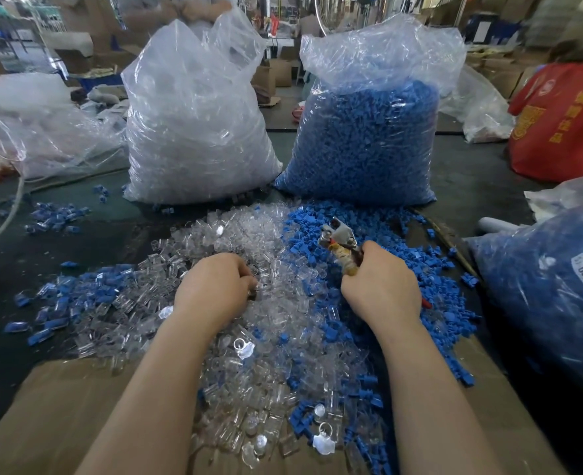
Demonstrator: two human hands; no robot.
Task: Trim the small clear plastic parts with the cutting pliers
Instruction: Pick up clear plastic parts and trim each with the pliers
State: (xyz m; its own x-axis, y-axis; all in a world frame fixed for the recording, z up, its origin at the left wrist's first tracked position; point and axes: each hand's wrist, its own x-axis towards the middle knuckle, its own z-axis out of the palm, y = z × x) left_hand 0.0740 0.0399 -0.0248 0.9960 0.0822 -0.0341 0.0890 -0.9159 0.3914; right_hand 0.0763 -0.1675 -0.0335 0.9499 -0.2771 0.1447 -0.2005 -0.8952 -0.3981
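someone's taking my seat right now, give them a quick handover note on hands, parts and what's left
Right hand: grip closed round the handles of the cutting pliers, head raised and pointing away, nothing visibly between the blades.
Left hand: fingers curled down into the loose clear parts, apparently picking one up; the fingertips are hidden.
Parts: clear pile in the middle, spilling onto the cardboard; blue parts heaped to the right and mixed in. Behind stand a full bag of clear parts and a bag of blue parts.
Done: cannot tell trimmed pieces from untrimmed.
Left: the pile looks large; take a clear piece to the pliers and carry on.
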